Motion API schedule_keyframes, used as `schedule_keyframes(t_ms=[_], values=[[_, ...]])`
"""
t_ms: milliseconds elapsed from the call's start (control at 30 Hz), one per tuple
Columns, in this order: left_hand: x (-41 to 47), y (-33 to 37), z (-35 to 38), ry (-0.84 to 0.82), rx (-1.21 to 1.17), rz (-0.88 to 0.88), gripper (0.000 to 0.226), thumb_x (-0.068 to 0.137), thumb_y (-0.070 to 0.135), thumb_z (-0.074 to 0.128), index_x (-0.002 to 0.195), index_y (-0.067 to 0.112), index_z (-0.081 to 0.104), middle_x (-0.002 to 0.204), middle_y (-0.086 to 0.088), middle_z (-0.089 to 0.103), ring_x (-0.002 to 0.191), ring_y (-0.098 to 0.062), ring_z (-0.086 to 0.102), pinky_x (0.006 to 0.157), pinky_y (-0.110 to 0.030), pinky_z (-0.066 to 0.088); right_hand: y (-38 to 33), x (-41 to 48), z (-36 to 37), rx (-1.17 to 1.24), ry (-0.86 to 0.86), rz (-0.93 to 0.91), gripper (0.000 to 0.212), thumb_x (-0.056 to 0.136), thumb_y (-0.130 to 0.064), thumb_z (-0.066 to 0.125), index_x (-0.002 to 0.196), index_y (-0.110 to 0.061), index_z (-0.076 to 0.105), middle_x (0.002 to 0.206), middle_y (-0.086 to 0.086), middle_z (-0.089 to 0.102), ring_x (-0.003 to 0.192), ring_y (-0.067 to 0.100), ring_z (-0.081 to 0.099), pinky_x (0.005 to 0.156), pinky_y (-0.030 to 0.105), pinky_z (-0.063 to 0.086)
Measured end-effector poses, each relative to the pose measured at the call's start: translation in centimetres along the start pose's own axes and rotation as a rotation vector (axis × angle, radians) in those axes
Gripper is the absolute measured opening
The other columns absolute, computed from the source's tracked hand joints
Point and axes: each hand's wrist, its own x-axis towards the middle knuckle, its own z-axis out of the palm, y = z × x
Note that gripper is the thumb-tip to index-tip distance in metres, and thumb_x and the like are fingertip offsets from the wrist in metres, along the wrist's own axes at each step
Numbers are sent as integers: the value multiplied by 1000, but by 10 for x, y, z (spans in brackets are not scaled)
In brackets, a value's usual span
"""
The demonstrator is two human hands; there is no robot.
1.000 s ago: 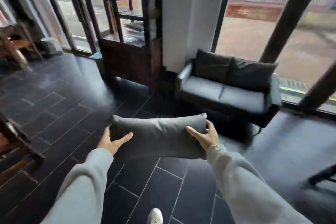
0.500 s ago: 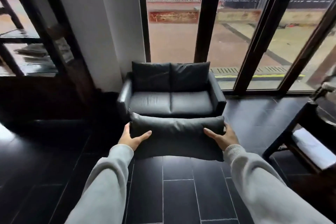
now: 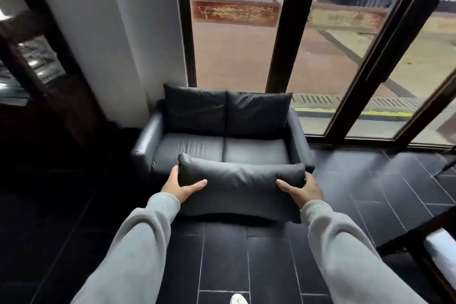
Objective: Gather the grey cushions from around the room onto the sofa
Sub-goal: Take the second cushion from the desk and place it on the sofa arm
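I hold a long grey cushion [image 3: 240,189] level in front of me, above the dark floor. My left hand [image 3: 179,186] grips its left end and my right hand [image 3: 302,191] grips its right end, thumbs on top. Straight ahead stands a dark two-seat sofa [image 3: 148,138] against the window, with two dark back cushions [image 3: 227,112] upright on it. The held cushion overlaps the sofa's front edge in the view and hides it. Both seat pads carry nothing.
Tall glass panes with dark frames [image 3: 293,24] run behind the sofa. A white wall column [image 3: 118,32] and a dark wooden cabinet [image 3: 37,86] stand to the left. A dark chair with a pale seat pad [image 3: 441,252] is at the lower right. Black floor tiles [image 3: 222,261] lie underfoot.
The view swung right from the shelving to face the sofa head on, and the sofa now looks closer. Both hands kept their grip on the cushion throughout.
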Motion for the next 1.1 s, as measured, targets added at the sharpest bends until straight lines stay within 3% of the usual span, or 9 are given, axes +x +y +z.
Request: schedule_keyframes(t_ms=[133, 233, 300, 500, 633, 767, 900, 1100], values=[[61, 40, -6, 130, -79, -48, 129, 49, 82, 74, 157, 32, 25, 157, 4, 42, 143, -24, 41, 117, -36, 32, -66, 95, 24, -148, -85, -60, 98, 69, -54, 95, 147, -7, 58, 145, 14, 64, 133, 30, 62, 115, 43, 47], [100, 52, -27, 233, -143, -141, 113, 68, 82, 62, 160, 34, 17, 163, 0, 34, 149, -26, 33, 121, -40, 26, -115, 151, 57, -183, -161, -148, 75, 66, -48, 99, 126, -17, 66, 111, 1, 75, 98, 18, 69, 91, 32, 53], [128, 49, -43, 292, -192, -188, 100, 81, 77, 58, 161, 34, 15, 165, 0, 32, 150, -28, 32, 122, -42, 24, -145, 184, 87, -231, -222, -202, 71, 65, -49, 99, 123, -21, 67, 97, -11, 71, 94, 15, 70, 84, 28, 52], [216, 28, -92, 441, -314, -260, 86, 91, 65, 57, 161, 34, 18, 161, -5, 38, 147, -27, 35, 111, -36, 28, -235, 289, 207, -350, -384, -268, 92, 62, -50, 100, 138, -14, 62, 129, 5, 71, 122, 27, 67, 98, 33, 50], [276, 11, -126, 521, -400, -330, 87, 90, 65, 58, 161, 35, 17, 162, -5, 34, 147, -29, 35, 118, -43, 29, -278, 340, 297, -275, -458, -258, 102, 56, -52, 101, 144, -23, 59, 133, 2, 70, 122, 24, 67, 109, 41, 53], [336, 1, -158, 555, -437, -400, 83, 91, 64, 57, 160, 37, 21, 161, 0, 37, 145, -28, 38, 118, -45, 31, -313, 389, 378, -207, -525, -201, 121, 39, -68, 95, 146, -27, 58, 136, 3, 69, 126, 26, 67, 112, 47, 53], [389, -10, -174, 624, -479, -461, 82, 90, 64, 59, 159, 36, 24, 160, 3, 40, 144, -26, 40, 119, -45, 31, -341, 442, 446, -275, -594, -233, 115, 44, -69, 93, 146, -27, 59, 136, 3, 69, 127, 26, 66, 114, 48, 51], [462, -44, -165, 738, -571, -530, 81, 88, 64, 61, 157, 40, 25, 157, 7, 42, 143, -21, 41, 119, -44, 32, -351, 516, 553, -427, -758, -365, 88, 70, -57, 93, 146, -26, 60, 134, 1, 69, 125, 23, 65, 113, 42, 50]])
